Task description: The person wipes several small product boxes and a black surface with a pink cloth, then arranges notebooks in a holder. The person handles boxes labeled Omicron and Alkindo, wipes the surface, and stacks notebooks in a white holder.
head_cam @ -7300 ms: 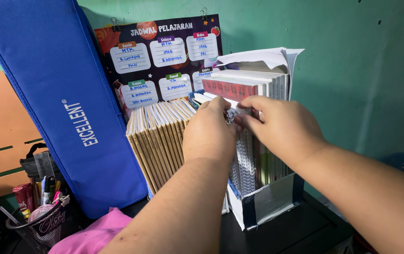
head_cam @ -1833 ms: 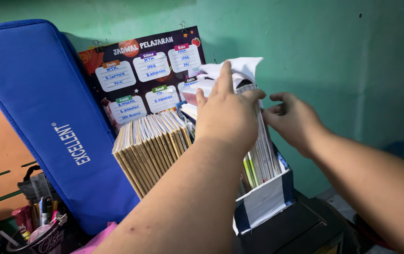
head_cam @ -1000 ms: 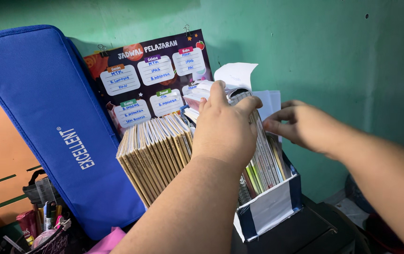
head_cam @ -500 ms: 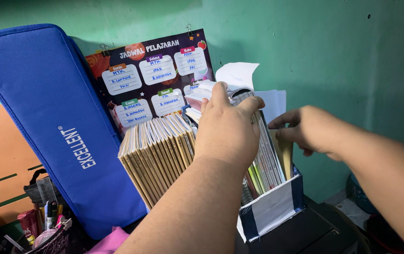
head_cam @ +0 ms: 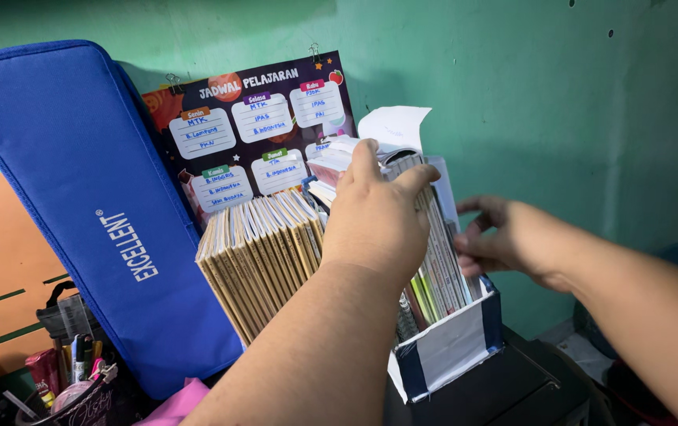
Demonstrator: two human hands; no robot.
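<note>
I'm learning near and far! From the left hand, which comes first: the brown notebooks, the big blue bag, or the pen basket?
From the left hand:
1. Row of brown-edged notebooks, just left of it.
2. Big blue fabric bag, leaning farther left.
3. Black wire pen basket, bottom-left corner.

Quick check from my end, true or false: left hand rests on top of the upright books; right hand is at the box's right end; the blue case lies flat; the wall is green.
1. The left hand rests on the tops of the upright books in the box. True.
2. The right hand is at the box's right end. True.
3. The blue case lies flat. False: it leans against the wall.
4. The wall is green. True.
5. The brown notebooks stand right of the box. False: left.
</note>
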